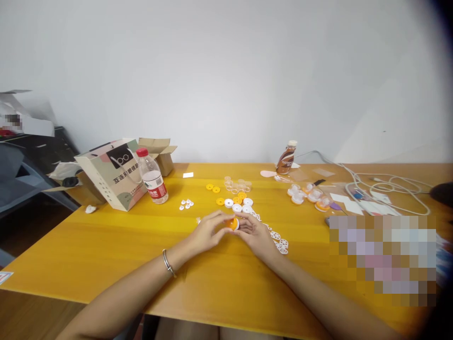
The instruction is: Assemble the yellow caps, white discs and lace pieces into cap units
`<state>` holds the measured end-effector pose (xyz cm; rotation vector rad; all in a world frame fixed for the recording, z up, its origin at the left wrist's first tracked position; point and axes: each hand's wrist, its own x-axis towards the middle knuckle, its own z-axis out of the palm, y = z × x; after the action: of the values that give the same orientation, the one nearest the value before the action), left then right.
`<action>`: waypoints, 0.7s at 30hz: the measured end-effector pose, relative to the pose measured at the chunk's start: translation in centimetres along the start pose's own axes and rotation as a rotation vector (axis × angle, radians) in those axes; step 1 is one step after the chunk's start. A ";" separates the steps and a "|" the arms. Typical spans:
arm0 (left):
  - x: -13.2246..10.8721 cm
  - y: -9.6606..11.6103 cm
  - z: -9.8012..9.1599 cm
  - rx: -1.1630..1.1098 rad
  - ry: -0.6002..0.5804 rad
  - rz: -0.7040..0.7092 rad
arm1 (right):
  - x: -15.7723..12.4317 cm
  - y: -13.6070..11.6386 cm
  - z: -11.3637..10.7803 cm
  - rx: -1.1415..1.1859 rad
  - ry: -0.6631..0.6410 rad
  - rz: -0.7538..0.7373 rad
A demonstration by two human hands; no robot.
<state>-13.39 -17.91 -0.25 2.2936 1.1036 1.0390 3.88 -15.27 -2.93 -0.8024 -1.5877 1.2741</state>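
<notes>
Between my two hands, a small round orange-and-white piece is held up above the table. My left hand grips its left side with thumb and fingers, and my right hand closes on the white right edge. Just beyond the hands lie several white discs and orange discs. Clear round caps are grouped behind these. White spoked pieces trail along the right side of my right hand, partly hidden by it. Several small white knob-like parts rest to the left.
A water bottle, a paper bag and a cardboard box stand at the left. A brown-labelled bottle is at the back. Round orange-and-clear pieces, white cables and papers lie at the right of the table.
</notes>
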 end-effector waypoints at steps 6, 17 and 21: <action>0.1 0.1 0.5 0.065 0.031 -0.063 | -0.1 0.2 0.3 -0.011 0.021 0.012; -0.2 0.4 0.2 0.089 0.021 -0.019 | -0.3 0.0 0.1 -0.101 -0.006 -0.077; -0.1 0.8 -0.2 0.095 -0.007 0.001 | 0.1 0.0 0.0 0.028 -0.067 0.004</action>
<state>-13.17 -18.43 0.28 2.3705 1.1722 0.9979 3.86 -15.19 -2.87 -0.7521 -1.6187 1.3356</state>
